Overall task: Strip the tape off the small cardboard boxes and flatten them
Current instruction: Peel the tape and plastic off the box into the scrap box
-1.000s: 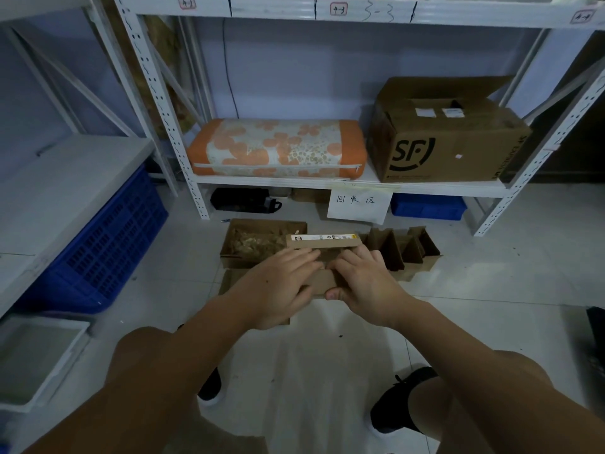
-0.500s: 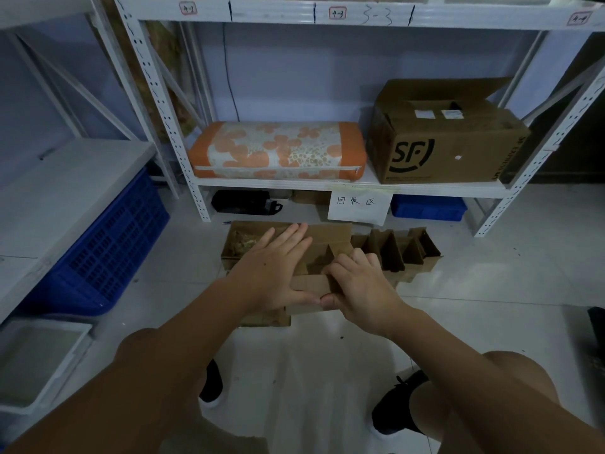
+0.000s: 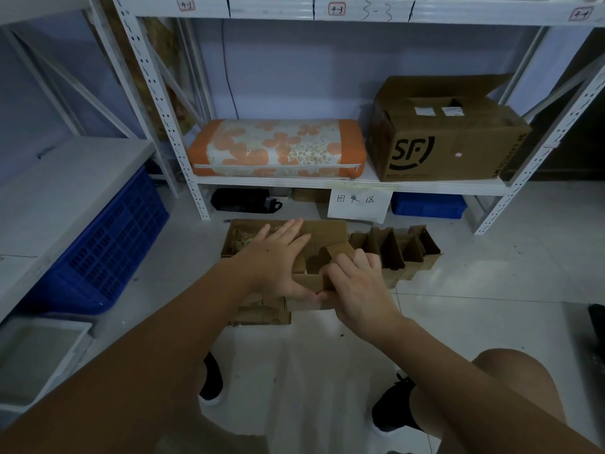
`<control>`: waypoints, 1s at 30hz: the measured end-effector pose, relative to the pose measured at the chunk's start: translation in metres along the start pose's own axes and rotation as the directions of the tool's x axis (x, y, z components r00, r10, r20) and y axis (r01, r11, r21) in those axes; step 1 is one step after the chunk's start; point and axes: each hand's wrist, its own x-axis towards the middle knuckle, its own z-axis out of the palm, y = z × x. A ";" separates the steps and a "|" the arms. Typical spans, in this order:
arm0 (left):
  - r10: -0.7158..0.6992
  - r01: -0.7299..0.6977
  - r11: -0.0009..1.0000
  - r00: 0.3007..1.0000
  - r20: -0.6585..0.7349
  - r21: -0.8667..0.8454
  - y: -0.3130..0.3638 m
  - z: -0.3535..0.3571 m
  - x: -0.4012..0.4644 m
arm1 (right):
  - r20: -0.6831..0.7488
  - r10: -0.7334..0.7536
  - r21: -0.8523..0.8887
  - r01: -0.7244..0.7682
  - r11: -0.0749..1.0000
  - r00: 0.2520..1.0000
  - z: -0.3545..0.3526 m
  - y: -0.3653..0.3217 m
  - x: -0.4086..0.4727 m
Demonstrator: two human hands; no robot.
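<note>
The small brown cardboard box (image 3: pixel 311 283) sat on the near floor, below the white metal shelf (image 3: pixel 327 185). Left hand (image 3: pixel 278 260) lay flat, fingers spread, on it; right hand (image 3: pixel 357 290) pinched its near edge.

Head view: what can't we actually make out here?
- Small cardboard box: any tape left cannot be told; the left hand and right hand cover most of it.
- Flattened cardboard on the floor: hidden under the left forearm and the box.
- Black item under the shelf: too dark to identify.
- White bin: cut off by the left edge.
</note>
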 end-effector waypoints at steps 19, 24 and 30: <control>-0.350 0.109 0.801 0.882 -0.314 -0.588 0.001 0.004 0.010 | 0.061 -0.106 0.015 0.105 0.994 0.992 0.004 0.000 -0.008; -0.386 0.118 0.726 0.885 -0.260 -0.678 -0.003 0.001 0.010 | 0.062 -0.131 0.021 0.130 0.991 0.989 0.003 -0.001 -0.013; -0.357 0.114 0.562 0.927 -0.116 -0.819 -0.007 -0.007 0.005 | 0.016 -0.158 0.032 0.157 0.987 0.987 0.002 0.002 -0.017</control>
